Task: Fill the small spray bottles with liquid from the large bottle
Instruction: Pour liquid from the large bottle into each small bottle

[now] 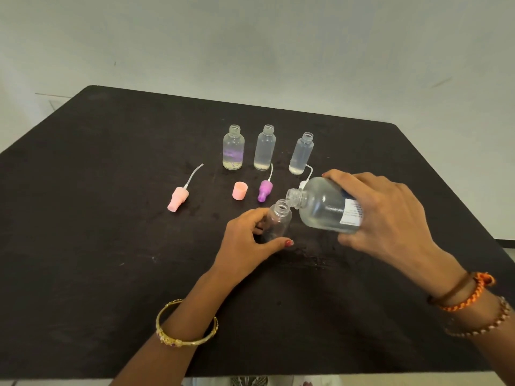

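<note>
My right hand (390,215) grips the large clear bottle (320,204), tipped on its side with its open mouth pointing left, just above the rim of a small clear bottle (280,218). My left hand (245,243) holds that small bottle upright on the black table (111,218). Three more small open bottles stand in a row behind: one with a purple tint (233,147), a middle one (264,147) and a right one (301,153), each with a little liquid at the bottom.
Loose parts lie between the row and my hands: a pink spray head with tube (178,197), a pink cap (240,190), a purple spray head (264,189) and a white spray head (305,179) partly hidden behind the large bottle. A pale wall rises behind the table.
</note>
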